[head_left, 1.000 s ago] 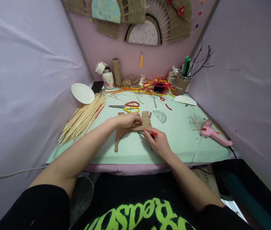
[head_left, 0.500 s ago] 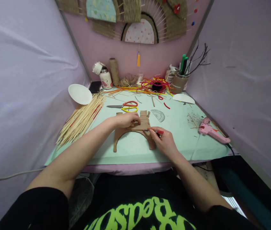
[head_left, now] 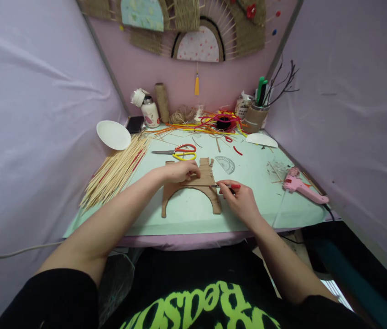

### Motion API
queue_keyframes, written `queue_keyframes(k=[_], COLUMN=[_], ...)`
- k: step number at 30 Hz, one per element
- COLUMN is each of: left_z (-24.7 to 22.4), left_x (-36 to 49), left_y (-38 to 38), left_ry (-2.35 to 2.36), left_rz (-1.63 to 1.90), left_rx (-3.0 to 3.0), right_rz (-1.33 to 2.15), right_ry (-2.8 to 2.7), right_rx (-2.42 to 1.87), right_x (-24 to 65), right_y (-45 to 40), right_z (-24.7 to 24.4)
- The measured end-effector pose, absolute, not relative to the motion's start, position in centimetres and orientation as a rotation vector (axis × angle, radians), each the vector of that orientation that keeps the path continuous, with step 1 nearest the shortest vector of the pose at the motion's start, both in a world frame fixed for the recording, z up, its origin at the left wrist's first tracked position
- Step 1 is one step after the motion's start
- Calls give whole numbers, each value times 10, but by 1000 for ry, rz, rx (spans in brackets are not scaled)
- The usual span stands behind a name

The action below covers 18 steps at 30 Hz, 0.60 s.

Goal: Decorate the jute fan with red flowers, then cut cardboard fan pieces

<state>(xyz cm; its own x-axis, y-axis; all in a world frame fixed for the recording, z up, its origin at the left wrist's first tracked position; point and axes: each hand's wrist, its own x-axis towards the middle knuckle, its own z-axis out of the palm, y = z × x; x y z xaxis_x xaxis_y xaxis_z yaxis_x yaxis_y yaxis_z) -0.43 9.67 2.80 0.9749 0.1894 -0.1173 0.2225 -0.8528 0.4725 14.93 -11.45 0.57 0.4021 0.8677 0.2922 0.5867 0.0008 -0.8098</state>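
A brown cardboard arch (head_left: 168,195) lies flat on the table, its curved opening towards me. Across its upper part rests a straight-edged cardboard strip (head_left: 203,181). My left hand (head_left: 182,172), fingers bent and drawn together, presses down on the strip and covers part of it. In my right hand (head_left: 242,202) is a red pen (head_left: 235,186), pinched almost level, its tip at the right end of the strip's lower edge. Just beyond the cardboard lie scissors (head_left: 180,151) with red and yellow handles, and a clear protractor (head_left: 225,164).
Thin wooden sticks (head_left: 114,169) and a white paper plate (head_left: 113,135) lie at the left. A pink glue gun (head_left: 301,186) is at the right edge. Colourful pipe cleaners (head_left: 210,122), a bottle (head_left: 150,112) and a pen holder (head_left: 255,119) stand along the back.
My right hand has slid to the right with the pen, along the strip's lower edge to its right end. My left hand stays in place on the cardboard.
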Motion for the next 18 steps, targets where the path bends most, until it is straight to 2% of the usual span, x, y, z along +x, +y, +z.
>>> queue_keyframes(k=[18], left_z=[35], left_x=[-4], left_y=[93], left_ry=[329], left_rz=[-127], left_rx=[2643], right_rz=[269], right_ry=[-1151], right_rx=[-1603], right_x=[162], right_y=[-124], right_z=[10])
